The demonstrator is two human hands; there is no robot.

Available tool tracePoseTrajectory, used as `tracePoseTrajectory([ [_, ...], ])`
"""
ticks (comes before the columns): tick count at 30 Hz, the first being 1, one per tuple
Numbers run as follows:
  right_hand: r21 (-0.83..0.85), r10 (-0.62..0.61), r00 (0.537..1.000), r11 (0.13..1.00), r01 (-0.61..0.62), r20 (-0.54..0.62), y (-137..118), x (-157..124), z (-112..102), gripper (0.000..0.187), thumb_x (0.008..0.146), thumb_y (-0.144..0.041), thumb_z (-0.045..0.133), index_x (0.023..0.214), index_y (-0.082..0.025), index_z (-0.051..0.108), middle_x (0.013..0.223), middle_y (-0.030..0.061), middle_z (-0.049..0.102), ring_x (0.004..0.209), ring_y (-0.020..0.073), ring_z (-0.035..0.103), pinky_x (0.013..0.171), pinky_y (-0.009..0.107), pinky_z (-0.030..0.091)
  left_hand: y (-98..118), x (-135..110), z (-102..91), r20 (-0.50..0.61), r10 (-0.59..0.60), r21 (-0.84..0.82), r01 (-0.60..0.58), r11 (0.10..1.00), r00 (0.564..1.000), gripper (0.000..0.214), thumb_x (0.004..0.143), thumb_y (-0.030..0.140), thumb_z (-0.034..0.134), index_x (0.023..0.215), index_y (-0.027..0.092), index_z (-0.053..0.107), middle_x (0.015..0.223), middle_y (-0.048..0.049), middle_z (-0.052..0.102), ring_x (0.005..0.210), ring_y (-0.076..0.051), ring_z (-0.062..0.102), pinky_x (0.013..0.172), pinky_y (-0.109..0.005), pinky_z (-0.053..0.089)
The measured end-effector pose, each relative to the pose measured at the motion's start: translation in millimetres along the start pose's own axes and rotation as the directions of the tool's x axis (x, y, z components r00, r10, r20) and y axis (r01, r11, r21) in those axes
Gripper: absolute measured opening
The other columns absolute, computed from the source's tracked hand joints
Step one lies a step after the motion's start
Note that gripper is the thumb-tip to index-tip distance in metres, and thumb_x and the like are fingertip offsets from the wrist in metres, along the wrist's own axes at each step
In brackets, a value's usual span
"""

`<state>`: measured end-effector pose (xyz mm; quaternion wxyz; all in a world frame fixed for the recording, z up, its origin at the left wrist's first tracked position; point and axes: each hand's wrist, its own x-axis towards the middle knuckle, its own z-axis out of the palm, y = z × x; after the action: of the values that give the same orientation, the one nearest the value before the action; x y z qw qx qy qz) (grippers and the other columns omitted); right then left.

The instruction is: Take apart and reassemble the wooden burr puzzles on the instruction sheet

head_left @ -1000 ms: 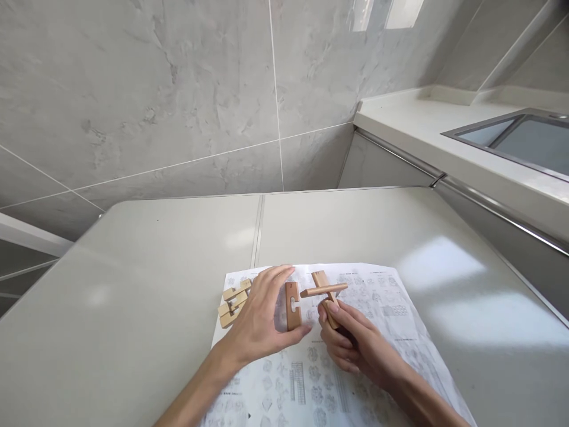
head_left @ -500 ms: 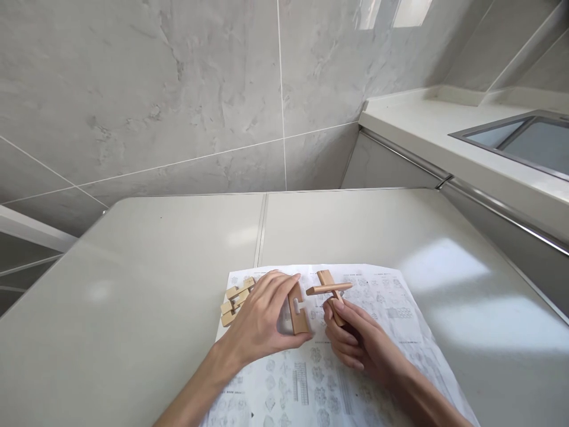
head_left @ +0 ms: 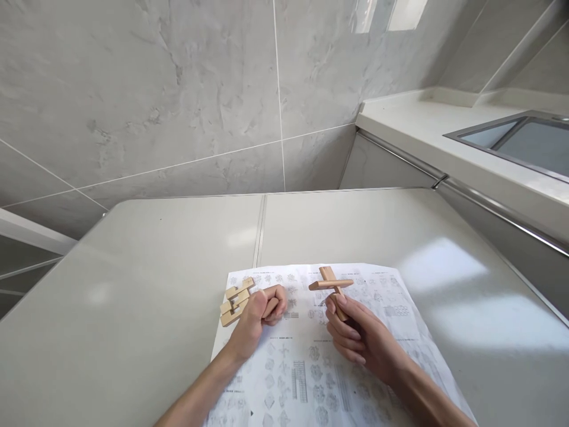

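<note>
A grey tiled wall [head_left: 155,89] stands behind a pale worktop [head_left: 133,267], and a sink [head_left: 524,142] is set in the counter at the far right. On the near part of the worktop lies a printed sheet [head_left: 391,308] full of small diagrams.

Both hands are over this sheet. The right hand [head_left: 360,338] has its grip closed on the lower end of a wooden cross [head_left: 332,284], which is made of two sticks, with the short bar lying across the long one. The left hand [head_left: 260,311] is curled into a fist; its grip is fully closed, and what is inside is hidden.

Just beside this fist, at the left edge of the sheet, lies a small pile of wooden pieces [head_left: 233,301].

I think the cross bar may slide out, because only the long stick is pinched. The fist could also push the pile, being so close to it.
</note>
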<state>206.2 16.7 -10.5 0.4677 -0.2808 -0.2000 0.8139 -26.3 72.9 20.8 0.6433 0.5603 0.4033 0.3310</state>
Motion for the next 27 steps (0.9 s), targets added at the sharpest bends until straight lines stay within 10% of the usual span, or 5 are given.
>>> tracePoseTrajectory([
  [13,0.016,0.028,1.0,0.999,-0.029,0.014,4,1,-1,0.032,0.109,-0.048,0.068,0.095,-0.02,0.069,0.061,-0.0107,0.035,0.048,0.007,0.014,0.038,0.015,0.027,4,-4,16.1,-0.028,-0.103,-0.075,0.1,0.992,0.994,0.047,0.109,0.067,0.056,0.122,0.023,0.069,0.086,0.0012,0.046,0.082,-0.019,0.045,0.089,-0.036,0.039],
  [27,0.073,0.101,0.99,0.991,-0.109,0.102,13,0,4,0.035,0.107,-0.051,0.071,0.091,-0.021,0.064,0.059,-0.0114,0.034,0.047,0.007,0.014,0.038,0.015,0.026,-2,-8,25.4,-0.019,0.052,-0.004,-0.052,0.999,0.998,0.039,0.114,0.056,0.053,0.125,0.026,0.075,0.106,-0.0042,0.057,0.081,-0.017,0.051,0.087,-0.033,0.047],
])
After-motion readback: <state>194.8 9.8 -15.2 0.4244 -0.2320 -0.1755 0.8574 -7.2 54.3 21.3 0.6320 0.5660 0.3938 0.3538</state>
